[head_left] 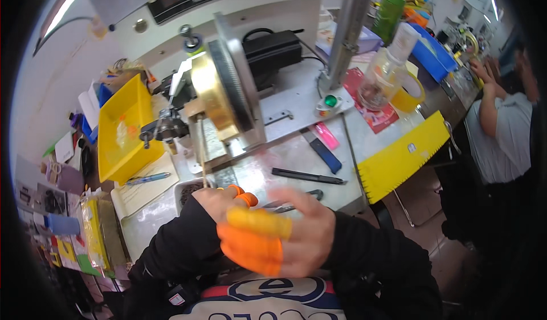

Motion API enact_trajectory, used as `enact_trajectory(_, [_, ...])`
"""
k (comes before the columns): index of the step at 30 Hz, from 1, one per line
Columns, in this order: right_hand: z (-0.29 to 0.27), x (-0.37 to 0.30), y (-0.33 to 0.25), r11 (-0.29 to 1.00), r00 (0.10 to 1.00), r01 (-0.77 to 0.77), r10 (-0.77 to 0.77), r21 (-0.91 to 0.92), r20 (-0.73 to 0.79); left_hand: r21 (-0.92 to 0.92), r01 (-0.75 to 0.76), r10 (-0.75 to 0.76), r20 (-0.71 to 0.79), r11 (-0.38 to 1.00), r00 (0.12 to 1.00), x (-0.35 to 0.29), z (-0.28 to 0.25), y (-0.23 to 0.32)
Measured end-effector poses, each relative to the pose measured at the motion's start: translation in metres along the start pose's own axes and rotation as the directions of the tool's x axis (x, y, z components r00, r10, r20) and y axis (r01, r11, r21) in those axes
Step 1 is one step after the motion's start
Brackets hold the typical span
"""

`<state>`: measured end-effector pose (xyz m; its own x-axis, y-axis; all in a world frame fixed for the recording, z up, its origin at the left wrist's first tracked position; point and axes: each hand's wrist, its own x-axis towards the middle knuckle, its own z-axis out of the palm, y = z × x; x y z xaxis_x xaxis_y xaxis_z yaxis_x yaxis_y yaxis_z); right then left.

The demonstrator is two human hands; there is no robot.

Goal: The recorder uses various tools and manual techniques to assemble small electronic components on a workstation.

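My left hand (214, 204), with orange finger covers, is closed low in front of the machine, partly hidden behind my right. Whatever its curled fingers hold is hidden. Just beyond it, a thin tan rod (201, 152) runs down from the machine almost to the fingers. My right hand (305, 234) is smeared by motion, nearer to me, its fingers in orange and yellow covers pointing left. Its grip cannot be made out. Ahead stands a bench machine with a brass-coloured wheel (212, 89). Behind the right hand a dark-handled metal tool (312, 196) shows in part.
A yellow bin (122, 140) stands left, with a pen (148, 178) on paper near it. Right lie a black cutter knife (307, 176), a dark blue bar (326, 156) and a toothed yellow sheet (401, 159). Behind are a clear bottle (376, 83) and a metal post (346, 35). Another person (501, 126) sits far right.
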<state>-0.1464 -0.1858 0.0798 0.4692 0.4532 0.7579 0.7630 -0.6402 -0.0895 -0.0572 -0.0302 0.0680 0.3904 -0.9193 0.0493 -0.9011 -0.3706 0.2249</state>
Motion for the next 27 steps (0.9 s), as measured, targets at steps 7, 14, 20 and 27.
enact_trajectory(7, [-0.079, -0.141, 0.01, 0.586, 0.606, -0.764, 0.506, -0.27, -0.614, -0.138, -0.267, 0.253, -0.114, 0.954, 0.961, 0.067, 0.021, 0.043])
enact_trajectory(14, [-0.08, -0.231, -0.002, 0.037, -0.22, -0.796, 0.913, 0.604, -0.345, -0.29, -0.523, 0.47, -0.236, 0.801, 0.85, 0.142, 0.072, 0.108])
enact_trajectory(20, [-0.07, -0.242, 0.011, 0.046, -0.131, -0.696, 0.973, 0.717, -0.19, -0.185, -0.439, 0.437, -0.058, 0.879, 0.898, 0.175, 0.114, 0.14])
enact_trajectory(27, [-0.069, -0.243, 0.016, -0.015, -0.165, -0.689, 0.977, 0.725, -0.136, -0.07, -0.456, 0.452, -0.067, 0.887, 0.889, 0.182, 0.115, 0.144])
